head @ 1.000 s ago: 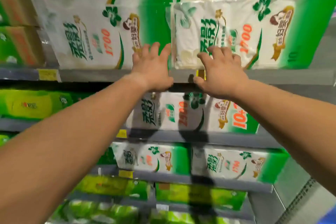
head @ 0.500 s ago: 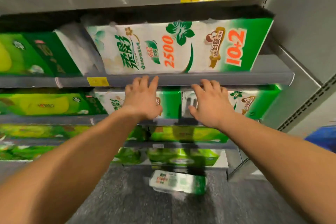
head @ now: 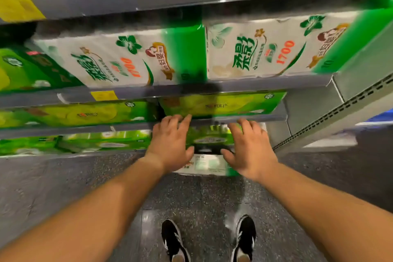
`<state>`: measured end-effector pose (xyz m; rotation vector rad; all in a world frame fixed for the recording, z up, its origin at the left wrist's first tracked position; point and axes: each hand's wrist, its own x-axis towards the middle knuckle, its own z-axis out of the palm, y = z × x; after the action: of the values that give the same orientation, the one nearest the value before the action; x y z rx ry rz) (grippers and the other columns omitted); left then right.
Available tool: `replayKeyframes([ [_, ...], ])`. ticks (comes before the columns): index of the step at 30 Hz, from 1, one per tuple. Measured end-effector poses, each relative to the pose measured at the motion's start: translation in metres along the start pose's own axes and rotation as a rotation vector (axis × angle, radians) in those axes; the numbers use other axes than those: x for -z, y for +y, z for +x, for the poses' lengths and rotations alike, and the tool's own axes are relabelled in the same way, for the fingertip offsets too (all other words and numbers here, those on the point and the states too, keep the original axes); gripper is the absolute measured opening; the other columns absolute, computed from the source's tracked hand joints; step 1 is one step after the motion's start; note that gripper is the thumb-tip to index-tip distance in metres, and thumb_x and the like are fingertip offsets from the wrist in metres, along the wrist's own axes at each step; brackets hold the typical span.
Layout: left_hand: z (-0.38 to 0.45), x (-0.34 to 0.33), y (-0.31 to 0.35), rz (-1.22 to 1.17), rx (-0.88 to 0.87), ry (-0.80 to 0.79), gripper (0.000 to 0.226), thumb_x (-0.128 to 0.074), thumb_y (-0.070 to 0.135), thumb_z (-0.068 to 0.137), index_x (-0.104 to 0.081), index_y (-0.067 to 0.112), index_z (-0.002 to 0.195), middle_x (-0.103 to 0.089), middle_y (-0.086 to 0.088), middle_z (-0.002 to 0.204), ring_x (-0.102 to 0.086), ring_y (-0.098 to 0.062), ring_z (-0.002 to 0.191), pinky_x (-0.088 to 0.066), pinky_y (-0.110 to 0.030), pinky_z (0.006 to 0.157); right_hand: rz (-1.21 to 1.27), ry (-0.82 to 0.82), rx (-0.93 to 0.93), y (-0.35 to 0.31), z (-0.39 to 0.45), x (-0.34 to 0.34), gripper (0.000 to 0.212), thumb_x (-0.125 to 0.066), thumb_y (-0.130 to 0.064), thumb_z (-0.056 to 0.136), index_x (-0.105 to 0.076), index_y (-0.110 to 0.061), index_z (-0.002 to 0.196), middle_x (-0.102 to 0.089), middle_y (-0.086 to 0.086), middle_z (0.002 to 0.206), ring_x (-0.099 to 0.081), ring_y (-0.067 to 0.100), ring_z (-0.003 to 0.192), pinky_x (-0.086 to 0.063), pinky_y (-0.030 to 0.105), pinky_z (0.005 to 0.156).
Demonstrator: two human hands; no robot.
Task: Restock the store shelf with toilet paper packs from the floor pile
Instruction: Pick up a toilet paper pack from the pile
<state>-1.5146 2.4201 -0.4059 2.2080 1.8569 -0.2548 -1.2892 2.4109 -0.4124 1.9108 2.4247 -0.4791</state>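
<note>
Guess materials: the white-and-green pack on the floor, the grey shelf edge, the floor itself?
White-and-green toilet paper pack on the floor: likely thin glossy plastic film, judging by its printed wrap; blurred. Grey shelf edge: looks like painted sheet metal, smooth and matte. Dark speckled floor: stone-like terrazzo or tile, polished, with reflections near the shoes.

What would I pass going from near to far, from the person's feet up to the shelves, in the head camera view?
Black shoes → speckled floor → toilet paper pack on the floor, between the open left hand and right hand → white 1700 packs on a higher shelf.
</note>
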Motion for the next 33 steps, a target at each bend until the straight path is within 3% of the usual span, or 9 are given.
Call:
replayKeyframes([
  [7, 0.049, -0.186, -0.002, 0.006, 0.001, -0.222, 0.106, -0.053, 0.074, 0.087, 0.002, 0.022, 0.161, -0.008, -0.008, 0.167, -0.006, -0.033, 0.152, -0.011, -0.052, 0.123, -0.009, -0.177, -0.050, 0.050, 0.025, -0.171, 0.088, -0.055, -0.067, 0.084, -0.031, -0.021, 0.154, -0.031, 0.015, 0.156, -0.027, 0.040, 0.144, -0.032, 0.056, 0.111],
  [12, 0.095, -0.313, -0.012, 0.041, 0.014, -0.260, 0.111, -0.053, 0.078, 0.083, -0.001, 0.020, 0.161, -0.010, -0.012, 0.166, -0.007, -0.035, 0.153, -0.010, -0.057, 0.122, -0.008, -0.193, -0.060, 0.083, 0.057, -0.299, 0.088, -0.054, -0.066, 0.073, -0.048, -0.013, 0.144, -0.049, 0.023, 0.138, -0.046, 0.047, 0.126, -0.045, 0.058, 0.095],
  [20, 0.154, -0.480, -0.042, 0.046, 0.021, -0.294, 0.119, -0.054, 0.084, 0.076, 0.004, 0.023, 0.160, -0.007, -0.009, 0.167, -0.003, -0.035, 0.154, -0.013, -0.061, 0.120, -0.086, -0.274, -0.037, 0.123, 0.101, -0.456, 0.094, -0.047, -0.073, 0.079, -0.023, -0.024, 0.154, -0.028, 0.017, 0.160, -0.022, 0.043, 0.147, -0.028, 0.056, 0.114],
  [25, 0.182, -0.543, -0.064, 0.120, 0.009, -0.380, 0.144, -0.064, 0.089, 0.062, 0.027, 0.029, 0.154, 0.019, -0.006, 0.167, 0.018, -0.033, 0.154, 0.009, -0.064, 0.118, -0.113, -0.369, -0.050, 0.148, 0.129, -0.525, 0.119, -0.060, -0.087, 0.069, -0.001, -0.034, 0.157, -0.002, 0.013, 0.168, 0.001, 0.039, 0.154, -0.010, 0.063, 0.120],
  [28, 0.188, -0.564, -0.069, 0.148, -0.028, -0.401, 0.148, -0.072, 0.083, 0.062, 0.034, 0.030, 0.151, 0.028, -0.008, 0.165, 0.026, -0.034, 0.152, 0.010, -0.066, 0.119, -0.126, -0.417, -0.052, 0.156, 0.142, -0.547, 0.132, -0.065, -0.089, 0.062, 0.013, -0.038, 0.155, 0.013, 0.010, 0.167, 0.013, 0.037, 0.154, 0.001, 0.065, 0.120],
  [31, 0.193, -0.573, -0.072, 0.108, -0.028, -0.333, 0.139, -0.075, 0.070, 0.069, 0.029, 0.032, 0.153, 0.016, -0.009, 0.165, 0.017, -0.036, 0.153, 0.003, -0.069, 0.119, -0.162, -0.440, -0.032, 0.156, 0.149, -0.561, 0.134, -0.067, -0.086, 0.064, 0.021, -0.038, 0.153, 0.020, 0.011, 0.163, 0.018, 0.037, 0.152, 0.005, 0.068, 0.119],
  [33, 0.200, -0.572, -0.073, 0.103, -0.039, -0.308, 0.132, -0.074, 0.065, 0.072, 0.023, 0.032, 0.154, 0.000, -0.012, 0.162, 0.005, -0.038, 0.153, 0.000, -0.069, 0.119, -0.180, -0.434, -0.031, 0.154, 0.151, -0.564, 0.129, -0.066, -0.082, 0.067, 0.019, -0.037, 0.153, 0.013, 0.013, 0.163, 0.010, 0.039, 0.152, 0.001, 0.069, 0.119],
])
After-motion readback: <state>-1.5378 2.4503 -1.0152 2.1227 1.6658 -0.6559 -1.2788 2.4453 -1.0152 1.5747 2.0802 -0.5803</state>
